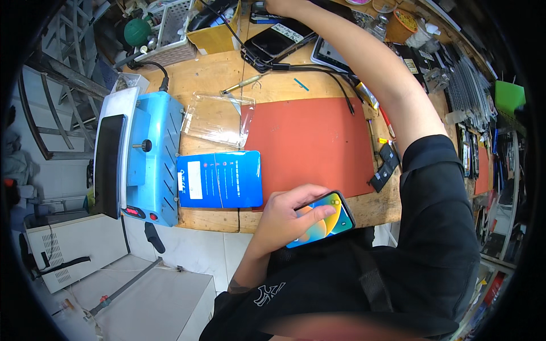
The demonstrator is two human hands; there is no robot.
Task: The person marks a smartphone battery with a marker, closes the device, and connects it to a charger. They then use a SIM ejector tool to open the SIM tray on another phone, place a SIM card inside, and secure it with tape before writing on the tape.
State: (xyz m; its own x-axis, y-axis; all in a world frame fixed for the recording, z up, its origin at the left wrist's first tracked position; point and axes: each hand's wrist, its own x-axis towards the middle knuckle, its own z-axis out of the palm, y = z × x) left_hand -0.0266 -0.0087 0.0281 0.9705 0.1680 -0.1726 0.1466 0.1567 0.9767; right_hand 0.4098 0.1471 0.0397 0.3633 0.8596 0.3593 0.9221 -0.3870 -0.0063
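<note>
My left hand (pixel 290 216) is closed round a smartphone (pixel 335 213) with its screen lit, held at the table's near edge. Its thumb rests on the glass. My right arm reaches far across the table, and my right hand (pixel 284 5) is at the top edge of the picture, its fingers cut off from sight. Close below that hand lies a dark device (pixel 278 40) with a white label. A red-brown mat (pixel 307 142) covers the middle of the table. On the mat's left side lie a blue flat box (pixel 222 182) and a clear plastic tray (pixel 219 122).
A light-blue machine (pixel 153 153) with a dark plate stands at the left. Beyond the mat are a brass-coloured pen-like tool (pixel 244 83) and black cables (pixel 318 69). A black phone part (pixel 388 165) lies right of the mat. A yellow bin (pixel 216 37) stands at the back.
</note>
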